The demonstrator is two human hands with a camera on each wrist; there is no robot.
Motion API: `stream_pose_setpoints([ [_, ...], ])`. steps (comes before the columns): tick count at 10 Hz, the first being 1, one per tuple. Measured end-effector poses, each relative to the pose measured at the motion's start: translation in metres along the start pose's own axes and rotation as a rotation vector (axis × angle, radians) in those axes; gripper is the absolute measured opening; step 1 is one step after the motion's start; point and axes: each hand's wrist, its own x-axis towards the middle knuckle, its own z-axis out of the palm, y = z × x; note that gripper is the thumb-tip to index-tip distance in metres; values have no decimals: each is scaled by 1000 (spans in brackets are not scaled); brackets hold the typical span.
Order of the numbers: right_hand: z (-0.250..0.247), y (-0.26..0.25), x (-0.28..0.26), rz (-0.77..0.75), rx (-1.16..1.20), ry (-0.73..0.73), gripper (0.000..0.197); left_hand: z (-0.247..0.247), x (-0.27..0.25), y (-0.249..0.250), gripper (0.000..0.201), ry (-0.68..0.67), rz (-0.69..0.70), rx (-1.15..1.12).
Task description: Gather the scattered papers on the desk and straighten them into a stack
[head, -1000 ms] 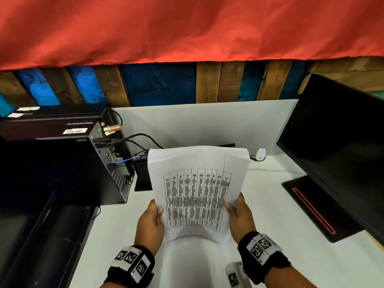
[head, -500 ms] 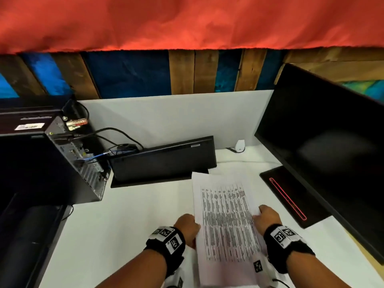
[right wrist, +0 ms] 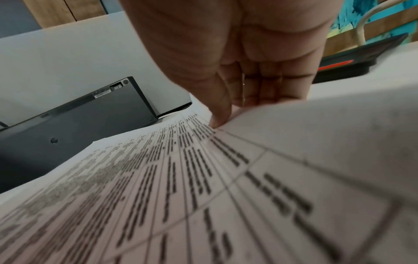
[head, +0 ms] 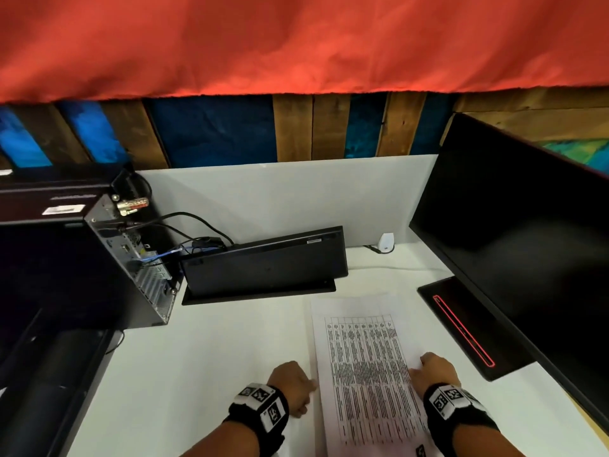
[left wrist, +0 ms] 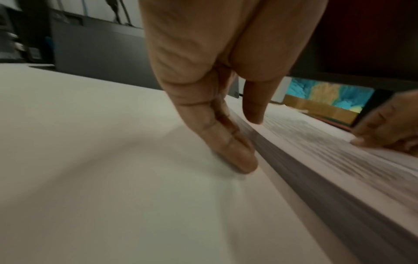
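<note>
A thin stack of printed papers (head: 365,357) lies lengthwise on the white desk (head: 197,374), in front of me and a little right. My left hand (head: 291,384) is at its left edge. In the left wrist view the thumb rests on the top sheet (left wrist: 339,142) and the fingers (left wrist: 233,155) touch the desk along the slightly raised edge. My right hand (head: 435,371) grips the right edge. In the right wrist view its thumb (right wrist: 219,119) presses on the printed table (right wrist: 181,178) and the fingers go under the curled-up margin.
A black keyboard (head: 263,265) leans upright against the white back panel. A computer tower (head: 131,258) with cables stands at the left. A dark monitor (head: 527,242) and its red-lined base (head: 461,328) stand close to the right of the papers. A small white device (head: 386,242) sits at the back.
A second ago both hands held the papers upright above the desk. They have since come down and to the right and now lie flat, with the hands still at the side edges.
</note>
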Motion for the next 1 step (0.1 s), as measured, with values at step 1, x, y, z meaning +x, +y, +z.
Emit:
stream_pose_setpoints([
  [1,-8,2,3,-24,30,38,59,-30,-18,-16,15,45,46,-53],
])
